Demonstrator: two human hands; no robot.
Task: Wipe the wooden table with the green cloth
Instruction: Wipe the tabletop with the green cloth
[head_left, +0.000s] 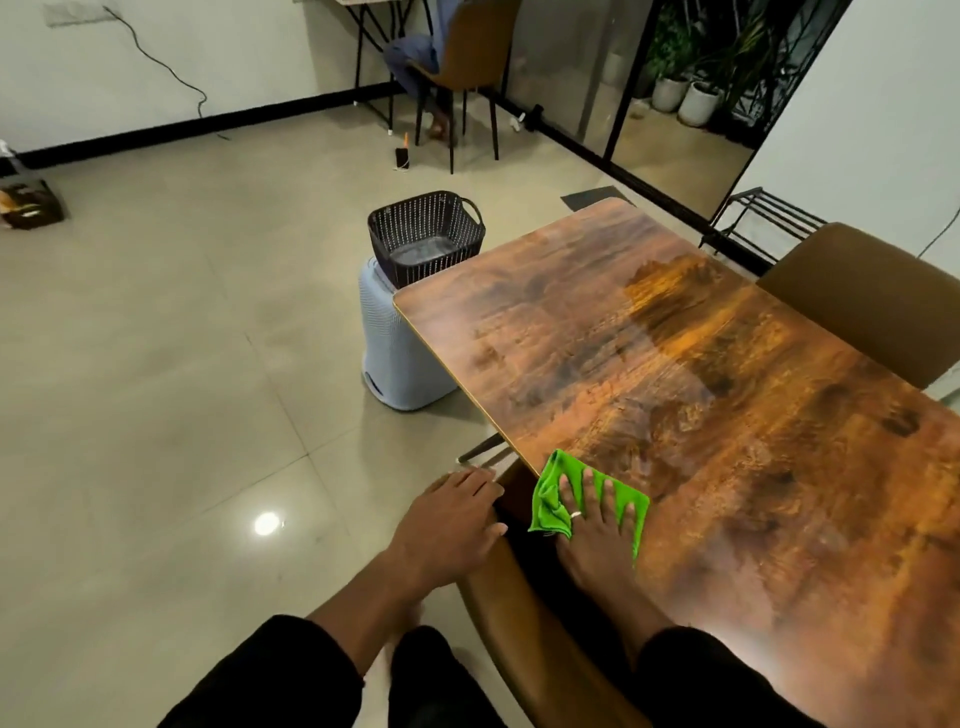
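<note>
Wooden table (727, 364), green cloth (561, 499) under right hand (597, 540)

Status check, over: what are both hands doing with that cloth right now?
Right hand flat on bright green cloth, near wooden table edge. Left hand empty, on brown chair back. Tabletop ahead unobstructed.

tables 1 (727, 389) | cloths 1 (550, 499) | baskets 1 (426, 236) | hands 2 (447, 525) (597, 540)
</note>
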